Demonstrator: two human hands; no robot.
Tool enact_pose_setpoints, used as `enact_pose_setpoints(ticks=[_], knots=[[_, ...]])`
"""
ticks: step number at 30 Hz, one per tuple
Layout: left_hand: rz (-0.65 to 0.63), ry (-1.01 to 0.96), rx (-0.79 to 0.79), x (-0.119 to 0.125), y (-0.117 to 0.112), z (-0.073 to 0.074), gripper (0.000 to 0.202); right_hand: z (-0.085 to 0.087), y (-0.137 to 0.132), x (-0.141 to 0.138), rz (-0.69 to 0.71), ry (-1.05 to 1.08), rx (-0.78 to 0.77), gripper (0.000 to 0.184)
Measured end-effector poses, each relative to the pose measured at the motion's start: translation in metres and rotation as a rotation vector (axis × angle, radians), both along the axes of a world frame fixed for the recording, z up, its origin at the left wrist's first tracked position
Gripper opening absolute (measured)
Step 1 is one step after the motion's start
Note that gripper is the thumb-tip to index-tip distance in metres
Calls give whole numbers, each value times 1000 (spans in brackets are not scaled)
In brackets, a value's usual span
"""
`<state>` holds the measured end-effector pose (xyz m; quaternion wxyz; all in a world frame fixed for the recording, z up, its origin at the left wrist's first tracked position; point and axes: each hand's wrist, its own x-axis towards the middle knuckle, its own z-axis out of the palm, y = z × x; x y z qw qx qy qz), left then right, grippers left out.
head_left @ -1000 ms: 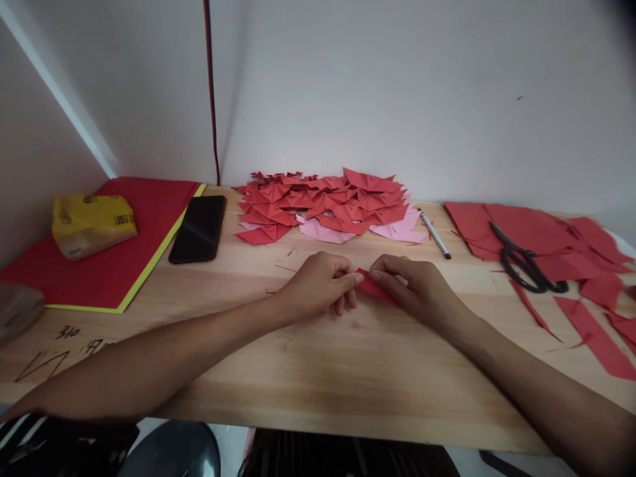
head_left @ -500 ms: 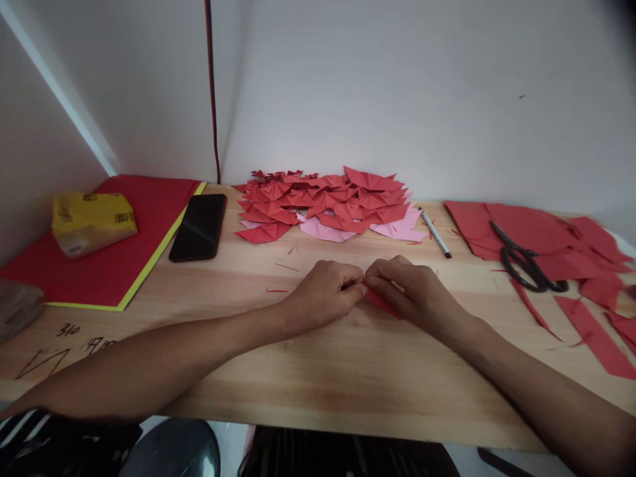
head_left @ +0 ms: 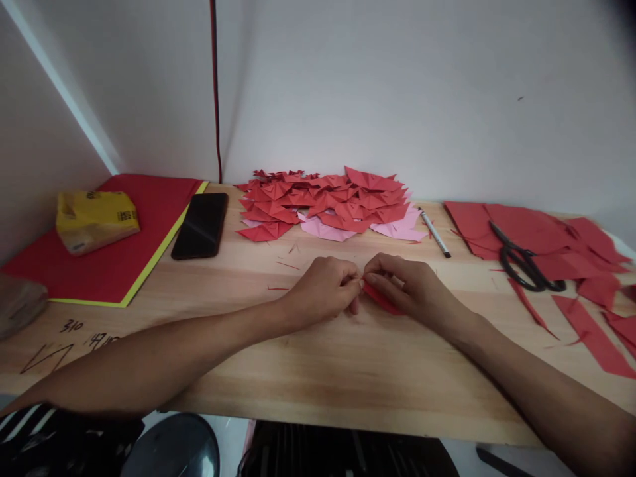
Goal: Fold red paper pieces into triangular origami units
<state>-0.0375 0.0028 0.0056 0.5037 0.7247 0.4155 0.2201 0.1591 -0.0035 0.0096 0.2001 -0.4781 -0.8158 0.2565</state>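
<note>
The red paper piece (head_left: 381, 300) is small, flat and folded to a point (much of it is hidden by fingers). It lies low on the wooden worktop (head_left: 348, 371), near the middle, pinched at its left tip between the left grip (head_left: 324, 289) and the right grip (head_left: 411, 289).

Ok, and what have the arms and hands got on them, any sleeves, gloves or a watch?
The left forearm and right forearm are bare right to the frame edge; no sleeves show. The left hand and right hand wear no gloves, and I see no watch, bracelet or ring on either.
</note>
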Motion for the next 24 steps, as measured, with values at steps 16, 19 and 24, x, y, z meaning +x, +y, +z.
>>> enact_pose_setpoints(ticks=[16, 19, 24], knots=[[25, -137, -122, 0, 2, -8, 17, 5, -1, -1, 22, -37, 44, 16], [58, -106, -81, 2, -2, -7, 13, 5, -4, -4, 18, -67, 61, 14], [113, -118, -48, 4, -5, -5, 11, 1, -2, -2, 31, 1, -60, 14]])
